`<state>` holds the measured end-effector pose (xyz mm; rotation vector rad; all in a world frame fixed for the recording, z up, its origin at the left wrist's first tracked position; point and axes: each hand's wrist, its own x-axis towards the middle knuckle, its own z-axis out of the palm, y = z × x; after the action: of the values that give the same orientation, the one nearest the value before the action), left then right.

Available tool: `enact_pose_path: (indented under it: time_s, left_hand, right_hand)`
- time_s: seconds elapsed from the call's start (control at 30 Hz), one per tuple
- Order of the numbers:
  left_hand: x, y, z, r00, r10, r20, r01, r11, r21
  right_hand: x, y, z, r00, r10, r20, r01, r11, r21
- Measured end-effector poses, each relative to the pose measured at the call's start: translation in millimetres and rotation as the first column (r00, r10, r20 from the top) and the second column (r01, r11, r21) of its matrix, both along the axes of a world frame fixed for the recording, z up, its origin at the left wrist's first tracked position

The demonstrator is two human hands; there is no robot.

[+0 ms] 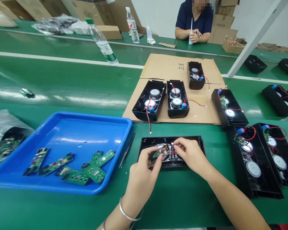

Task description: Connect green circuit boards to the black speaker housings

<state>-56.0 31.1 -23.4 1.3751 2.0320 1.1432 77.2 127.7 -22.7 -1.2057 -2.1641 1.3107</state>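
Observation:
My left hand (144,171) grips a small green circuit board (155,154) between thumb and fingers, just above a black speaker housing (201,145). In my right hand (188,155), thumb and forefinger pinch a small white connector (172,143) on a red wire, close to the board's right end. The housing lies lengthwise before me with its round speakers facing up, partly covered by both hands. A red wire (164,147) shows at the board; whether its far end is plugged in I cannot tell.
Left stands a blue tray (91,119) with several circuit boards (73,175); black tweezers (127,150) lie beside it. Several speaker housings rest on the cardboard (156,68) and at right (252,188). A bottle (103,44) stands beyond. A person (194,22) sits across, holding a white bottle.

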Motion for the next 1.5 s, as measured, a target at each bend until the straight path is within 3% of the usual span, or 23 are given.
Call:
enact_pose_path:
  time_s: [0.1,0.23,0.5,0.73,0.9,1.03,1.17,1.3,1.5]
  left_hand:
    - [3,2,-2.7,0.998,0.046,0.032,-0.047,0.999,0.024]
    - [4,2,-8.0,1.000,0.018,-0.004,-0.018,0.998,0.063]
    - [4,-4,-16.7,0.993,-0.008,-0.119,0.028,0.986,0.162]
    - [4,-3,-16.7,0.963,-0.043,-0.266,0.100,0.974,0.205]
    - [5,-4,-16.3,0.976,-0.044,-0.215,0.080,0.983,0.166]
    - [4,-4,-13.7,0.986,-0.049,-0.157,0.073,0.986,0.153]
    - [4,-3,-11.2,0.994,-0.037,-0.105,0.053,0.987,0.152]
    - [4,-2,-10.9,0.994,-0.053,-0.094,0.063,0.992,0.113]
    - [1,-3,-9.9,0.992,-0.107,-0.071,0.115,0.987,0.111]
  right_hand:
    - [-2,-2,1.4,0.967,0.077,0.245,-0.132,0.967,0.216]
    - [-4,-5,6.0,0.917,0.182,0.354,-0.287,0.919,0.271]
    - [-5,-7,6.1,0.918,0.191,0.347,-0.289,0.923,0.255]
    - [-6,-5,8.4,0.963,0.171,0.207,-0.194,0.976,0.100]
    - [-5,-5,9.4,0.972,0.169,0.162,-0.183,0.980,0.079]
    - [-2,-2,8.7,0.961,0.242,0.136,-0.257,0.960,0.108]
    - [-2,-1,6.1,0.913,0.290,0.285,-0.368,0.888,0.277]
    - [-4,-2,4.4,0.870,0.299,0.392,-0.437,0.836,0.332]
    - [-4,0,4.7,0.897,0.312,0.313,-0.397,0.880,0.262]
